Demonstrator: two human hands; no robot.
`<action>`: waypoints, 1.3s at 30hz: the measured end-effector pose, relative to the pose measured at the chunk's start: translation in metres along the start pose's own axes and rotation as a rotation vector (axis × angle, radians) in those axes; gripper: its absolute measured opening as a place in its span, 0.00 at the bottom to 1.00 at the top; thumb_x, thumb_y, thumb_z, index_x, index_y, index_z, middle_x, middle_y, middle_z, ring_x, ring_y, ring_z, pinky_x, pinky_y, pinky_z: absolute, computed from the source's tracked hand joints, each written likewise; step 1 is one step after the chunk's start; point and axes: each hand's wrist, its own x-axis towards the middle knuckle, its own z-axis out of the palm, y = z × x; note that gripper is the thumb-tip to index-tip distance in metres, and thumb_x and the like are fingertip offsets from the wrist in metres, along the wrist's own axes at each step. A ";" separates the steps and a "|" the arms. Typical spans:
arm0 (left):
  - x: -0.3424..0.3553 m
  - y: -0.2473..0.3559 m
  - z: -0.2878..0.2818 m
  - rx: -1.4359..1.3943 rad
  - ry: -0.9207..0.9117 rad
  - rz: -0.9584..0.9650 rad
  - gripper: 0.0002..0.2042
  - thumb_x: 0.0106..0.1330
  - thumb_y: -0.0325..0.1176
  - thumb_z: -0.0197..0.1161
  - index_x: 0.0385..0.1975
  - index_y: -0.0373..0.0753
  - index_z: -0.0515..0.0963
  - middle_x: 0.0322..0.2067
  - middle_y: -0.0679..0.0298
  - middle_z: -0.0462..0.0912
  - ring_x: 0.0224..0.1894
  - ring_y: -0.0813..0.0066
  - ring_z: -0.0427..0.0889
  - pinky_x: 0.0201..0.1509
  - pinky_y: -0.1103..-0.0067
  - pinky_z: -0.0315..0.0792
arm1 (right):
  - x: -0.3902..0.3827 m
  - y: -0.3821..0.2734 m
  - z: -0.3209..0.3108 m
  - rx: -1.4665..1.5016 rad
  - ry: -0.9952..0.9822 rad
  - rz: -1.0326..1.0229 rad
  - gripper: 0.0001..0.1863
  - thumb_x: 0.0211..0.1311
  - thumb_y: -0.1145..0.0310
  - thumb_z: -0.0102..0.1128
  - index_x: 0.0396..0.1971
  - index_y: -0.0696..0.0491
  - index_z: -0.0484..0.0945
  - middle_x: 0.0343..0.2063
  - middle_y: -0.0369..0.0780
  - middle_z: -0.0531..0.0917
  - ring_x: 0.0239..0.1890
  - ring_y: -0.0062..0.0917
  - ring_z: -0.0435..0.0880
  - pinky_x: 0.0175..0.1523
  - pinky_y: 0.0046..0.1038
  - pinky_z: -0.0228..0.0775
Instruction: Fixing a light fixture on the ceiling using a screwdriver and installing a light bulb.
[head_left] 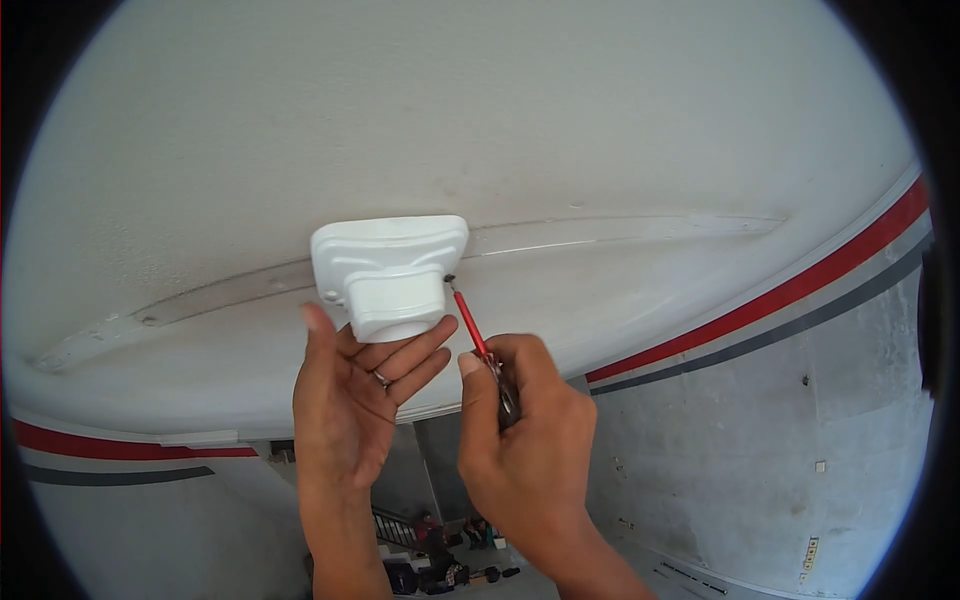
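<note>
The white box (392,265) sits against a big, smooth white wall (480,120), with a long, thin strip (600,228) showing to the left and right of the box. The left hand (345,415) is under the box, with its palm up and its fingers and thumb spread apart. The fingers reach up by the bottom of the box, but I cannot tell how hard they press on it, or if they press at all. A shiny ring (381,378) is on one finger, just below the box. The right hand (530,430) is below the box and to its right, closed tight around the see-through handle of a red screwdriver (469,323). The screwdriver leans up toward the box, and its tip is at a small dark screw (449,279) on the right side of the box. Far to the right of the box run a red stripe (800,284) and a grey stripe (780,322). Well below the box are some stairs (395,528).
</note>
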 end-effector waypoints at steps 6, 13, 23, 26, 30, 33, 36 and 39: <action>0.005 -0.005 0.000 -0.053 0.003 0.065 0.34 0.72 0.51 0.41 0.56 0.18 0.56 0.47 0.35 0.74 0.51 0.47 0.77 0.58 0.61 0.73 | -0.001 0.002 0.002 0.297 -0.094 0.218 0.08 0.65 0.68 0.53 0.32 0.58 0.72 0.13 0.38 0.71 0.11 0.17 0.65 0.14 0.25 0.56; 0.007 -0.013 -0.001 -0.084 0.003 0.072 0.33 0.72 0.51 0.38 0.57 0.19 0.56 0.47 0.35 0.74 0.52 0.47 0.76 0.58 0.61 0.73 | 0.013 0.005 -0.019 1.493 -0.434 0.979 0.12 0.69 0.61 0.49 0.31 0.53 0.73 0.13 0.27 0.63 0.12 0.10 0.56 0.12 0.16 0.45; 0.009 -0.007 -0.007 -0.093 -0.032 0.073 0.33 0.72 0.53 0.37 0.58 0.22 0.56 0.48 0.36 0.74 0.52 0.47 0.76 0.58 0.62 0.73 | 0.003 0.003 0.012 0.148 -0.035 0.171 0.13 0.65 0.62 0.55 0.28 0.58 0.72 0.15 0.38 0.72 0.11 0.18 0.67 0.13 0.23 0.56; 0.010 -0.007 -0.007 -0.101 -0.033 0.071 0.33 0.72 0.53 0.38 0.58 0.22 0.56 0.48 0.36 0.74 0.52 0.47 0.76 0.58 0.62 0.73 | 0.012 0.002 -0.006 0.714 -0.221 0.567 0.12 0.66 0.63 0.54 0.30 0.57 0.72 0.14 0.33 0.69 0.11 0.15 0.62 0.13 0.21 0.51; 0.008 -0.012 -0.006 -0.143 -0.043 0.078 0.33 0.72 0.53 0.38 0.58 0.22 0.56 0.48 0.37 0.74 0.52 0.47 0.76 0.58 0.62 0.73 | 0.023 0.000 -0.022 1.298 -0.393 1.019 0.09 0.66 0.65 0.55 0.36 0.56 0.72 0.14 0.27 0.63 0.12 0.10 0.54 0.13 0.15 0.43; 0.010 -0.014 -0.007 -0.177 -0.060 0.085 0.33 0.72 0.53 0.38 0.58 0.23 0.57 0.49 0.37 0.74 0.52 0.47 0.76 0.58 0.62 0.73 | 0.019 -0.005 -0.010 0.887 -0.226 0.817 0.08 0.65 0.67 0.56 0.32 0.56 0.74 0.13 0.28 0.65 0.12 0.11 0.57 0.13 0.16 0.45; 0.009 -0.012 -0.007 -0.129 -0.047 0.076 0.33 0.72 0.53 0.38 0.58 0.23 0.57 0.49 0.37 0.74 0.52 0.47 0.76 0.58 0.61 0.73 | 0.005 0.010 0.005 -0.118 0.063 -0.149 0.11 0.64 0.65 0.58 0.31 0.58 0.73 0.15 0.30 0.70 0.11 0.14 0.64 0.13 0.22 0.54; 0.008 -0.010 -0.005 -0.129 -0.042 0.062 0.33 0.72 0.53 0.37 0.58 0.22 0.57 0.48 0.37 0.74 0.52 0.47 0.76 0.59 0.61 0.72 | 0.006 0.004 0.001 0.215 -0.072 0.159 0.12 0.65 0.64 0.57 0.30 0.58 0.73 0.15 0.30 0.70 0.11 0.14 0.65 0.13 0.23 0.54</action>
